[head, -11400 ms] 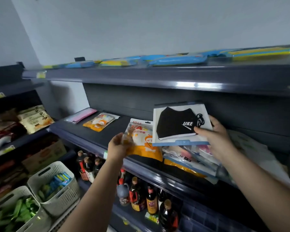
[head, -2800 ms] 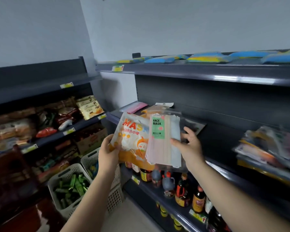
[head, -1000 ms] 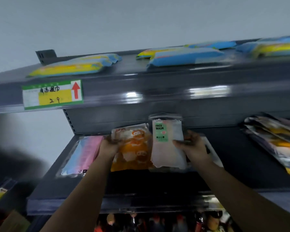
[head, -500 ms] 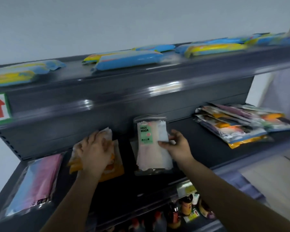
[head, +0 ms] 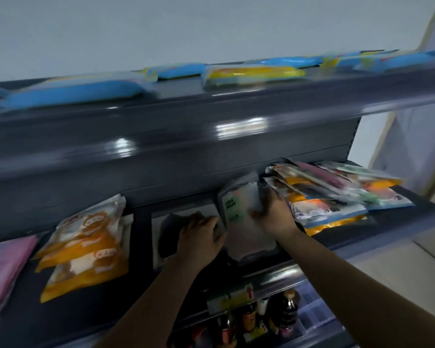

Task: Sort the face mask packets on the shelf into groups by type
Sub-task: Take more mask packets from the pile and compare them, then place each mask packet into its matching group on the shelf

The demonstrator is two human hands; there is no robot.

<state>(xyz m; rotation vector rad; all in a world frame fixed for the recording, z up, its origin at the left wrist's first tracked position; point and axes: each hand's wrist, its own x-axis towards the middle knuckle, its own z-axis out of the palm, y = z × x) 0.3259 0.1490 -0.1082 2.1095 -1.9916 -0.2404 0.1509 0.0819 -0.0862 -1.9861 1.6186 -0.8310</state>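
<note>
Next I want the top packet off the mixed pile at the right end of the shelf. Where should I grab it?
Pinch the top packet's near front edge, coming from the open shelf front. It lies flat and fanned on the mixed pile, with the upper shelf low overhead; motion blur hides finer detail.

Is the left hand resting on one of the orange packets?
No, the left hand lies on the black mask packet, with the orange packets apart to its left.

close head view, facing shelf [head: 312, 252]
</note>
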